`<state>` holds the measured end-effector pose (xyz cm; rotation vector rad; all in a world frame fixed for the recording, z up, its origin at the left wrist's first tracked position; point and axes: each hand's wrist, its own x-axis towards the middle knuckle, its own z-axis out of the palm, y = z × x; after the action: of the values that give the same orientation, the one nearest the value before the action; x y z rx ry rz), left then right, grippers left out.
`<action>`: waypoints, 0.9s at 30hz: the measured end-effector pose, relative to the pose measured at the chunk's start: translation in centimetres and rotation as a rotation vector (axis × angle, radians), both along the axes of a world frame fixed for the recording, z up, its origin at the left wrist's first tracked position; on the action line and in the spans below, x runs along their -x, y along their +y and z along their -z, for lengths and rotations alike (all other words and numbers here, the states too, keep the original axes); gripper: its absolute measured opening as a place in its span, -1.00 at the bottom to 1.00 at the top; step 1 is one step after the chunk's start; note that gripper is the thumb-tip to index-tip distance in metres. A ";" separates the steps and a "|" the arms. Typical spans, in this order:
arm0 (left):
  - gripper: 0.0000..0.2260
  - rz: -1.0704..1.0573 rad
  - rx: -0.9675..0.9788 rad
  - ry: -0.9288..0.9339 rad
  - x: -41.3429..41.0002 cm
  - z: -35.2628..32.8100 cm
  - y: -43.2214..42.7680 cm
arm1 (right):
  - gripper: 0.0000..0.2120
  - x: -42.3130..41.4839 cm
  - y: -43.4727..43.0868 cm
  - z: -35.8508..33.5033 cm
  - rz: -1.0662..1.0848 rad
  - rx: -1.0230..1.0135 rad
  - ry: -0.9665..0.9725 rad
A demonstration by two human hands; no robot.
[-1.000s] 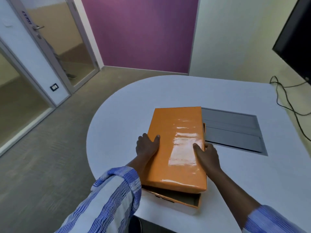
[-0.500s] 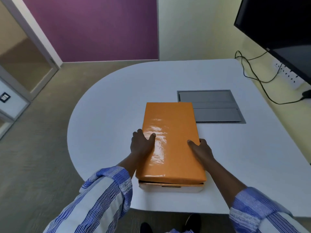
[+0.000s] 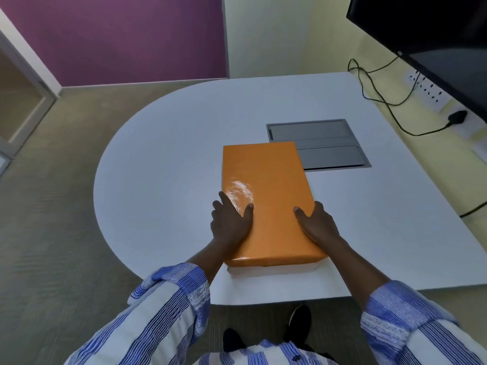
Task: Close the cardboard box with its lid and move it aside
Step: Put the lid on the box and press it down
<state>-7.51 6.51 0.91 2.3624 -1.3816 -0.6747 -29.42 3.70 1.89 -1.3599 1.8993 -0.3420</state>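
A glossy orange lid (image 3: 266,191) lies flat over the cardboard box, whose pale lower front edge (image 3: 271,271) shows just beneath it near the table's front. My left hand (image 3: 230,222) grips the lid's left side with the thumb on top. Opposite it, my right hand (image 3: 317,225) grips the right side in the same way. The inside of the box is hidden.
The box sits on a white rounded table (image 3: 163,164). A grey recessed cable panel (image 3: 326,146) lies just behind the box. Black cables (image 3: 382,101) run to a wall socket strip (image 3: 429,93) at the right, under a dark screen (image 3: 432,30).
The lid has come down from tilted and offset to lying square over the box. Both hands stayed on its sides. The camera has swung right and downward.
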 end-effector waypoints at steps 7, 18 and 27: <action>-0.14 0.063 0.019 -0.114 1.3 1.8 2.2 | -0.19 -1.0 2.6 1.2 -0.013 0.115 0.236; -0.14 0.085 -0.025 -0.101 1.1 2.5 2.1 | -0.18 -1.0 2.5 2.4 -0.034 0.119 0.268; -0.20 -0.301 -0.123 0.692 -3.4 2.7 -0.4 | -0.32 -0.4 0.0 1.2 0.084 0.090 -0.018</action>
<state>-4.16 6.16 -1.79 2.0417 -0.6882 -1.3396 -29.03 3.72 0.72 -1.3325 1.9503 -0.4858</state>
